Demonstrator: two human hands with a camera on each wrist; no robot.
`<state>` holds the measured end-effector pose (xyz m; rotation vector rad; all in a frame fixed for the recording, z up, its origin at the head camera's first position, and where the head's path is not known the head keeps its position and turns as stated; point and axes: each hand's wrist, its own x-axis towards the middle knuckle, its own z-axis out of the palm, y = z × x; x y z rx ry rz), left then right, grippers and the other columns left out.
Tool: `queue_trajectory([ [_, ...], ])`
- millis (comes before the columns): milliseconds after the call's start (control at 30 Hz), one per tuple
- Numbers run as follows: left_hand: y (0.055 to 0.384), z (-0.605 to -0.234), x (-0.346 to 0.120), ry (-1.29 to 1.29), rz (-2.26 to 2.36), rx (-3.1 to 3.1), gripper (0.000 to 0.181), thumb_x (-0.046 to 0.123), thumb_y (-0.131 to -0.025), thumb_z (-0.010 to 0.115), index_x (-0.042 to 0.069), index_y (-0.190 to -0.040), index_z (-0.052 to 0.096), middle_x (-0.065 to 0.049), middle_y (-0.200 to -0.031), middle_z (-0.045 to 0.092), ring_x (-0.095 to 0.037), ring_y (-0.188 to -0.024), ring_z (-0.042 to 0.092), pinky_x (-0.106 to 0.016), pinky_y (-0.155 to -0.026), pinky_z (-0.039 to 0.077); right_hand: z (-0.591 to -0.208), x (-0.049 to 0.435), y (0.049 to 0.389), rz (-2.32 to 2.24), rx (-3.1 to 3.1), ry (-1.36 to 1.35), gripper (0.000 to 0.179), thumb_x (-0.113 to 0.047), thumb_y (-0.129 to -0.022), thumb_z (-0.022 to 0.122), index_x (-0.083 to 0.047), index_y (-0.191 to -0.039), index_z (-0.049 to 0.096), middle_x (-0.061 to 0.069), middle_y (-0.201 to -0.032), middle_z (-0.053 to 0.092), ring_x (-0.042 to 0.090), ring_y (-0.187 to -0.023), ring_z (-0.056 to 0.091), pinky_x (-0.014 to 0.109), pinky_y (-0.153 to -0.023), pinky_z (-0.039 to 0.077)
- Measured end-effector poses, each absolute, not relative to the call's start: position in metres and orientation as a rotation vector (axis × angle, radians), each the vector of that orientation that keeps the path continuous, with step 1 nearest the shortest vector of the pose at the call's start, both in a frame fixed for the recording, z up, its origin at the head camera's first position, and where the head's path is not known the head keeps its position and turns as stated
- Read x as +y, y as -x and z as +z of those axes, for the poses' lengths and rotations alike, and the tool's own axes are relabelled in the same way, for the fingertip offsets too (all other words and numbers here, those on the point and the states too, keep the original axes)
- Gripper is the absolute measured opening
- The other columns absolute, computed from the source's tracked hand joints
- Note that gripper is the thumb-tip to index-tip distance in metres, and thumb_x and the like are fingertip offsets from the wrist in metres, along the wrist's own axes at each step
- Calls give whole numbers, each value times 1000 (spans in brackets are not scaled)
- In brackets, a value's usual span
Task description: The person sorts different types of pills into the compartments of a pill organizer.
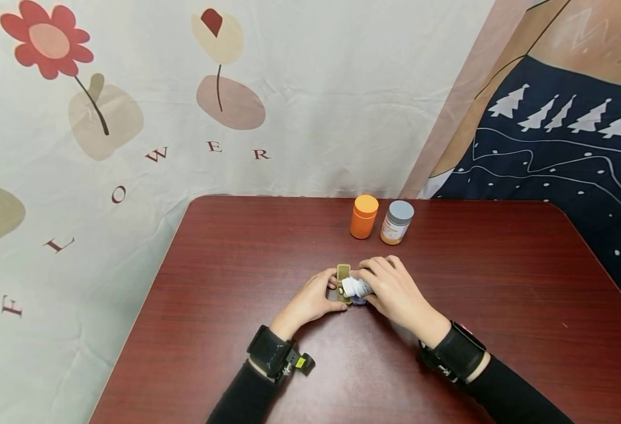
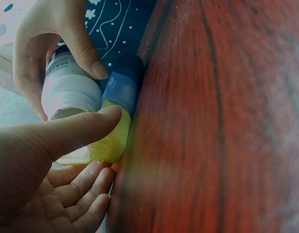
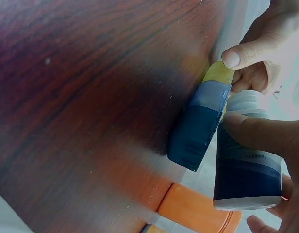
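Observation:
A small pill organizer (image 1: 344, 272) lies on the table, with yellow, blue and dark blue sections side by side. The lid of its yellow section stands open in the head view. My left hand (image 1: 312, 299) steadies that yellow end (image 2: 114, 141) between thumb and fingers. Gripped in my right hand (image 1: 399, 297) is a white pill bottle (image 1: 358, 287) with a dark blue base (image 3: 246, 174). It is uncapped and tilted, its mouth close over the yellow section, pointing toward the left hand. Small pale bits show beneath the mouth.
An orange bottle (image 1: 364, 219) and a grey-capped jar (image 1: 397, 222) with a label stand at the back of the dark red table (image 1: 246, 247). Behind the table hangs a white cloth (image 1: 342, 118) printed with flowers, beside a dark blue tree-patterned cloth (image 1: 554, 153).

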<state>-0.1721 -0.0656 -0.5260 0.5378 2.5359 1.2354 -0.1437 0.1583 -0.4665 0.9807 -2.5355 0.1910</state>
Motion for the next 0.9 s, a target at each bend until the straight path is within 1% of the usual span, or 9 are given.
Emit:
queue_trajectory([
  [200, 178, -538, -66, -539, 1231, 2539, 76, 15, -86, 96, 2, -151, 58, -11, -126, 74, -27, -122, 69, -45, -112, 56, -468, 159, 142, 221, -2547, -943, 62, -13, -66, 107, -8, -119, 75, 8, -115, 76, 29, -111, 70, 49, -97, 51],
  [333, 179, -541, -66, -538, 1219, 2549, 78, 16, -86, 96, 3, -152, 57, -10, -126, 74, -26, -122, 69, -45, -112, 56, -468, 160, 140, 240, -2582, -895, 65, -12, -69, 105, -4, -126, 74, 11, -119, 76, 31, -113, 70, 49, -98, 51],
  [500, 175, -534, -65, -534, 1213, 2561, 77, 14, -87, 94, 0, -153, 56, -11, -126, 73, -28, -122, 69, -46, -112, 56, -467, 162, 136, 278, -2620, -844, 68, -15, -72, 104, -1, -132, 75, 14, -123, 75, 33, -113, 71, 51, -100, 52],
  [567, 173, -530, -65, -535, 1219, 2565, 76, 13, -87, 94, -1, -152, 56, -12, -126, 73, -29, -122, 69, -47, -112, 56, -466, 163, 134, 306, -2620, -832, 68, -16, -73, 104, -1, -132, 75, 15, -123, 75, 33, -111, 72, 51, -100, 52],
  [667, 171, -526, -64, -536, 1234, 2564, 76, 12, -86, 94, -1, -151, 57, -12, -125, 74, -30, -121, 69, -48, -112, 56, -466, 164, 130, 363, -2609, -813, 66, -14, -72, 104, -1, -130, 74, 14, -123, 76, 32, -108, 72, 50, -100, 52],
  [900, 169, -519, -65, -535, 1256, 2544, 78, 10, -84, 94, -2, -151, 57, -14, -123, 75, -29, -121, 70, -45, -113, 56, -462, 165, 116, 466, -2560, -782, 65, -8, -68, 105, -4, -124, 72, 9, -118, 77, 29, -112, 72, 47, -100, 51],
])
